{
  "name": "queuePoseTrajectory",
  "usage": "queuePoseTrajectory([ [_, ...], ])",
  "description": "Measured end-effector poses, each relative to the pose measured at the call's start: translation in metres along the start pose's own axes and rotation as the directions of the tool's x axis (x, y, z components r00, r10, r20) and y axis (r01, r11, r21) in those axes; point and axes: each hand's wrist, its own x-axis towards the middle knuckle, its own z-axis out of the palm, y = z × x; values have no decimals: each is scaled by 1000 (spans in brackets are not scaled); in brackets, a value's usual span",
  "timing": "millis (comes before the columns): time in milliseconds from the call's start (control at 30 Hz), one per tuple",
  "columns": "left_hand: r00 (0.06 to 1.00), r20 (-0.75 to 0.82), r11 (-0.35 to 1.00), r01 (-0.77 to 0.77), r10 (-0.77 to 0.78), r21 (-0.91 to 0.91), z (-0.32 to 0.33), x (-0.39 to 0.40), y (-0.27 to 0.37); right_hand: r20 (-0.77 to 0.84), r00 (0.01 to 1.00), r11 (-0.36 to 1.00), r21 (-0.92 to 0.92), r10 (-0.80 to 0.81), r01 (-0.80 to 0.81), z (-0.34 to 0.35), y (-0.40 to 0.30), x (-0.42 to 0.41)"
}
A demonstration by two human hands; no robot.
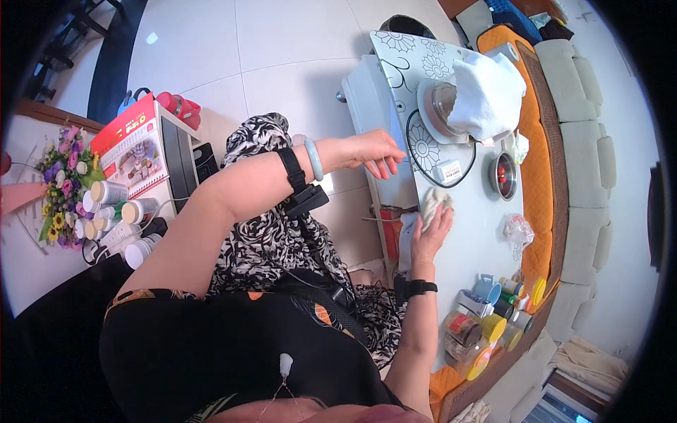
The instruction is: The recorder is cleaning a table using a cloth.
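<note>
My right hand (435,235) grips a crumpled cream cloth (438,203) against the white glass tabletop (470,232), close to its near edge. My left hand (378,153) hangs in the air beside that edge, empty, with its fingers loosely apart. Beyond it stands a white appliance with a glass bowl (443,103), partly covered by a white towel (489,98). A black cord (410,135) loops over the tabletop from the appliance. Inside the loop lies a small white box (448,171) bearing print.
A steel bowl (503,177) holding red fruit and a clear plastic bag (518,230) lie toward the far side. Jars with yellow lids (493,328) and a blue mug (487,288) crowd the right end. Left, white bottles (111,193) and a calendar (132,158) occupy another surface.
</note>
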Motion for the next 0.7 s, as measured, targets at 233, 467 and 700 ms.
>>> queuePoseTrajectory([
  [233,991,-114,993,-82,72,-83,-15,5,7,37,991,986,114,-125,120,-13,-16,11],
  [467,906,-382,924,-291,182,-250,-51,-1,24,116,992,993,113,-58,45,-31,-10,-17],
  [700,851,-472,885,-385,231,-262,-55,-10,32,391,920,819,533,-17,-212,-12,-35,-65],
])
